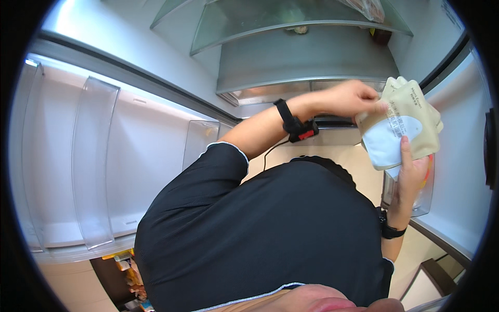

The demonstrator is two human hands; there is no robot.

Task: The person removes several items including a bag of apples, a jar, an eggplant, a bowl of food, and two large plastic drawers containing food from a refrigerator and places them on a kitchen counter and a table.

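Note:
Several flat beige sheet-mask sachets (423,132) are held in a fanned stack at the right. The front one has a white rounded panel and bears writing. Gripping the stack from below is my right hand (413,167), its thumb lying over the front sachet. My left hand (358,99) reaches across from the left and pinches the upper left edge of the stack; it is slightly blurred, and some of its fingers are hidden behind the sachets. A black strap with a small device (298,126) sits on my left wrist, and another black band (391,231) is on the right.
An open refrigerator surrounds me. Glass shelves (280,35) lie ahead, with a bagged item (368,8) and a dark container (380,38). The left door has clear plastic bins (95,163). Behind my right hand is a right-door bin (423,210) with things in it.

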